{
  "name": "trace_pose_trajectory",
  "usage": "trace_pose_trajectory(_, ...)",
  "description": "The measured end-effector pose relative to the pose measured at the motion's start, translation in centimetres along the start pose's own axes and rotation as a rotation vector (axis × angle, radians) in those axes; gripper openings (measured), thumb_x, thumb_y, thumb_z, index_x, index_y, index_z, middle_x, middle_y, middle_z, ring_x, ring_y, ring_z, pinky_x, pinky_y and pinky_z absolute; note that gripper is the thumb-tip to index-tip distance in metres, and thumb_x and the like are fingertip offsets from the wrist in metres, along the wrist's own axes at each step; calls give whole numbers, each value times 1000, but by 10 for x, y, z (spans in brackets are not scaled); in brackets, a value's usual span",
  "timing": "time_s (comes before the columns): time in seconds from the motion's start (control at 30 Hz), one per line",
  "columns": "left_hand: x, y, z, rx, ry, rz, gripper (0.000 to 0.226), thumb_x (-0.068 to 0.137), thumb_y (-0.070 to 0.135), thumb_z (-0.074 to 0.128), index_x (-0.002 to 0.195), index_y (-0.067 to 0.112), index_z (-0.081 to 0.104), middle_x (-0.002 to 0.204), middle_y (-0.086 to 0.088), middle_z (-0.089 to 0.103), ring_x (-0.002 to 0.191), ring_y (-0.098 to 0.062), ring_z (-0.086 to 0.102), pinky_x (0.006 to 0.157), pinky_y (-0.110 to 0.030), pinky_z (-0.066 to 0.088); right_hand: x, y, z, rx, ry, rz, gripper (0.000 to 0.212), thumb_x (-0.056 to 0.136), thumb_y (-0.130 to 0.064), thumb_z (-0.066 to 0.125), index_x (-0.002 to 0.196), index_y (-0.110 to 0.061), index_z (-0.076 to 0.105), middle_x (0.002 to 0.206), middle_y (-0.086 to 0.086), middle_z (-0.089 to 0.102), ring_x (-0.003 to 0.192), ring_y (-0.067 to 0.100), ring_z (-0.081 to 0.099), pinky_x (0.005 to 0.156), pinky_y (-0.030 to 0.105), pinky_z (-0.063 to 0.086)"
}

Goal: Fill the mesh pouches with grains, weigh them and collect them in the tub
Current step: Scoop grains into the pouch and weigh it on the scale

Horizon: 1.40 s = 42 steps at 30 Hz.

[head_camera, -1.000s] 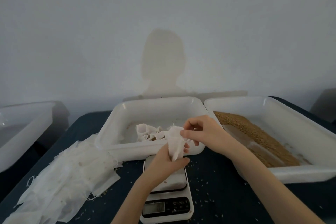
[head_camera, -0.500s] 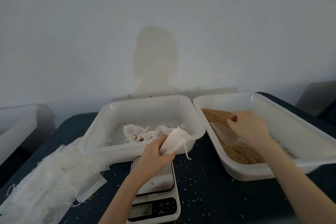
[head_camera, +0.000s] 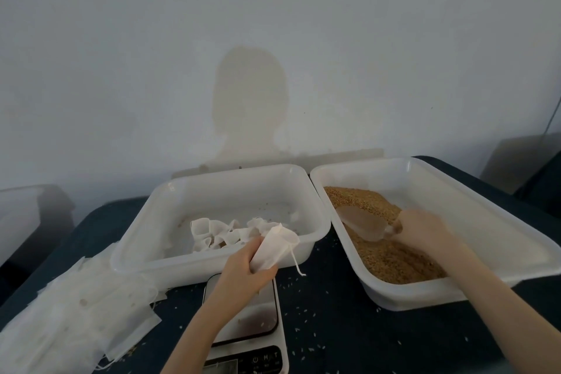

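Filling step in hand. Your left hand (head_camera: 247,267) grips empty mesh pouch (head_camera: 273,247), mouth up, above scale (head_camera: 252,325), at near rim of collecting tub (head_camera: 315,240). Your right hand (head_camera: 425,229) grasps clear scoop (head_camera: 367,223), its blade low over grains (head_camera: 391,261) in right tub (head_camera: 485,222). Next, likely: load scoop, carry it across, tip into pouch mouth; keep mouth spread, else more spill onto bench (head_camera: 349,328).

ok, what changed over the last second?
The right hand let go of the pouch, moved right into the grain tub and took hold of the clear scoop. The left hand keeps gripping the pouch above the scale. Filled pouches in the middle tub and the empty-pouch pile are unchanged.
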<state>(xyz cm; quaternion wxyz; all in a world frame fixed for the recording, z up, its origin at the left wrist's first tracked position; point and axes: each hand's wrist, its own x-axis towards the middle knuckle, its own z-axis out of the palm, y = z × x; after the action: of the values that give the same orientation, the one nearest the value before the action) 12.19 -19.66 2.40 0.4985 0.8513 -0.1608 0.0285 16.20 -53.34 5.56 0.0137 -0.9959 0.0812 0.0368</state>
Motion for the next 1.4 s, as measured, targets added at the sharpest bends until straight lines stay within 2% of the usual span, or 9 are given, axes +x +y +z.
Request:
trace_pose_trajectory(0.23,1,-5,-10,14,16,-9,44,86,13,64,106,49,48,95,7,62,75,-8,60,59,-16,51,-3,4,-26,24,-107,29,22,93,-33,54,93,-15,67,84,-1,61,72,14,54,72,25,45)
trace_pose_trajectory(0.4,2,-6,-9,11,39,-20,49,86,15,65,108,53,44,97,14,61,81,-5,60,59,-14,52,-1,-6,-40,-124,-118,89,22,89,-34,58,72,-20,54,78,-5,55,73,14,55,75,27,49)
trace_pose_trajectory(0.47,1,-5,-7,4,34,13,49,86,15,65,101,58,48,90,14,62,76,-2,60,57,-15,51,6,-19,-29,-34,-122,63,18,91,-31,59,78,-17,57,83,-2,57,79,17,58,83,32,51)
trace_pose_trajectory(0.57,-1,-5,-3,-2,15,41,42,86,15,64,96,53,50,93,8,59,65,0,56,56,-18,50,13,-26,-9,159,-103,-2,28,95,-26,55,72,-12,51,69,0,49,59,15,47,65,27,45)
trace_pose_trajectory(0.93,-4,-11,-8,13,42,-36,48,86,18,66,125,37,47,99,11,63,83,-2,60,64,-16,53,16,-8,-2,519,131,-40,32,97,-37,53,98,-11,71,63,3,52,49,14,40,55,27,34)
trace_pose_trajectory(1.03,-7,-11,-12,8,53,-49,45,85,23,67,118,46,46,98,17,63,86,3,60,63,-12,50,15,-10,-4,578,199,-120,31,95,-43,54,99,-20,73,71,7,64,55,20,54,59,28,37)
trace_pose_trajectory(1.17,-12,-8,-22,-18,60,-41,38,85,23,67,103,50,48,93,26,63,85,8,58,62,-9,48,6,-21,-18,600,256,-262,32,87,-59,51,99,-39,73,57,-1,52,50,11,44,52,22,32)
trace_pose_trajectory(1.27,-15,-7,-30,-37,88,-59,37,85,26,67,107,50,49,94,13,64,81,-1,61,56,-17,52,-12,-33,-33,639,240,-406,29,76,-73,48,89,-56,67,68,16,57,55,10,47,55,19,34)
trace_pose_trajectory(1.4,-21,-7,-41,-17,122,-91,33,85,28,67,105,48,49,90,12,61,68,5,59,47,-13,44,-39,-47,-57,678,93,-539,23,78,-67,55,97,-58,65,87,-19,66,72,-5,59,61,12,42)
